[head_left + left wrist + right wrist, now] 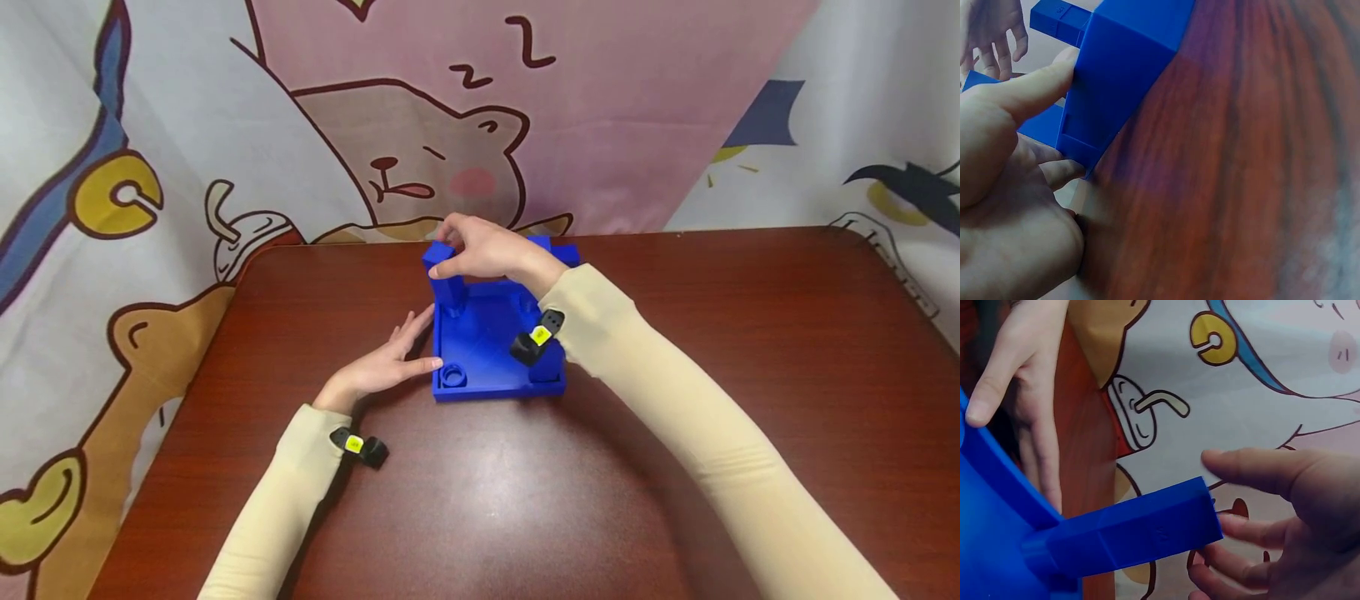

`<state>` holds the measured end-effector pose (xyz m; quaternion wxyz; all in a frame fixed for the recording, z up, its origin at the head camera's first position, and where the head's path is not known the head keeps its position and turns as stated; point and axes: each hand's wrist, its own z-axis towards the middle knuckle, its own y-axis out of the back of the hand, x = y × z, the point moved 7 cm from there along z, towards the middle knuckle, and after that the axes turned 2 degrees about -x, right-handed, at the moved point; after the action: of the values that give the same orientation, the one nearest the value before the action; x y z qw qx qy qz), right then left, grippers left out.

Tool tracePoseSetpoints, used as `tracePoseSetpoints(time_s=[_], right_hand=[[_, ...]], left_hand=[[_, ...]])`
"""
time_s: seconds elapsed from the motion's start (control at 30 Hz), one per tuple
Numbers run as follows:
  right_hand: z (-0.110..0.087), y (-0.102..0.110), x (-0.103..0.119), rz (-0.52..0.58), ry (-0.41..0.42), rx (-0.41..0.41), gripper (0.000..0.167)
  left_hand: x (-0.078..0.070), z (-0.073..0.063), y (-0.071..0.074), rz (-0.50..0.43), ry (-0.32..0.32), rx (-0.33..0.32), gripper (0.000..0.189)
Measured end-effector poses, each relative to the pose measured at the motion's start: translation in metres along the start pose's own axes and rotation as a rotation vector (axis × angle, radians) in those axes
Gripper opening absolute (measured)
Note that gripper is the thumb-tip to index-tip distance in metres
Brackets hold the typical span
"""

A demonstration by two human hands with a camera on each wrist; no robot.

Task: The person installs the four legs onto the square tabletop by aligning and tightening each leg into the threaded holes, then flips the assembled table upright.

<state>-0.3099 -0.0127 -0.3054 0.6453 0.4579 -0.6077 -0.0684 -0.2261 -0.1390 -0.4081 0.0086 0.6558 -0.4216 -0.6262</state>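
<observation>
A blue square tray-like base (487,342) lies on the table, with a round socket (453,375) in its near left corner. At the far left corner stands an upright blue post (448,287). My right hand (487,248) is around the top of this post; in the right wrist view its thumb (1241,465) is spread away from the post's end, with the other fingers close beside it. My left hand (378,368) rests against the base's left side, fingers extended and thumb at the rim.
More blue blocks (567,254) show at the base's far right corner, partly behind my right wrist. Another blue piece (546,368) is at its near right corner. The brown wooden table (480,492) ends at a cartoon-printed cloth (600,125) behind.
</observation>
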Motion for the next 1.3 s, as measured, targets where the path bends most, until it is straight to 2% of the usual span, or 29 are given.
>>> tracePoseSetpoints(time_s=[0.1, 0.3, 0.5, 0.7, 0.93, 1.03, 1.13, 1.27, 1.3], right_hand=[[-0.001, 0.001, 0.002, 0.054, 0.039, 0.036, 0.050], [0.001, 0.002, 0.007, 0.070, 0.090, 0.085, 0.051], [0.003, -0.002, 0.003, 0.095, 0.071, 0.108, 0.049], [0.006, -0.006, -0.003, 0.103, 0.049, 0.106, 0.046], [0.008, -0.005, -0.004, 0.120, 0.053, 0.084, 0.041], [0.009, -0.002, -0.006, 0.123, 0.033, 0.050, 0.037], [0.009, 0.001, -0.009, 0.095, -0.013, 0.006, 0.034], [0.008, 0.003, -0.012, 0.044, -0.070, -0.018, 0.042], [0.008, 0.003, -0.013, 0.035, -0.078, -0.018, 0.043]], left_hand=[[-0.002, -0.001, 0.000, -0.004, 0.003, -0.003, 0.077], [-0.001, -0.001, 0.000, 0.000, 0.011, -0.008, 0.077], [-0.001, 0.000, 0.001, 0.007, 0.010, -0.009, 0.077], [-0.001, 0.000, 0.001, 0.010, -0.015, -0.011, 0.077], [-0.001, 0.000, 0.001, 0.014, -0.013, -0.014, 0.077], [-0.001, 0.000, 0.000, 0.007, -0.010, -0.012, 0.077], [0.014, 0.006, -0.001, 0.013, -0.013, -0.013, 0.079], [0.035, 0.014, -0.002, 0.026, -0.014, -0.016, 0.082], [0.035, 0.015, -0.002, 0.025, -0.013, -0.015, 0.082]])
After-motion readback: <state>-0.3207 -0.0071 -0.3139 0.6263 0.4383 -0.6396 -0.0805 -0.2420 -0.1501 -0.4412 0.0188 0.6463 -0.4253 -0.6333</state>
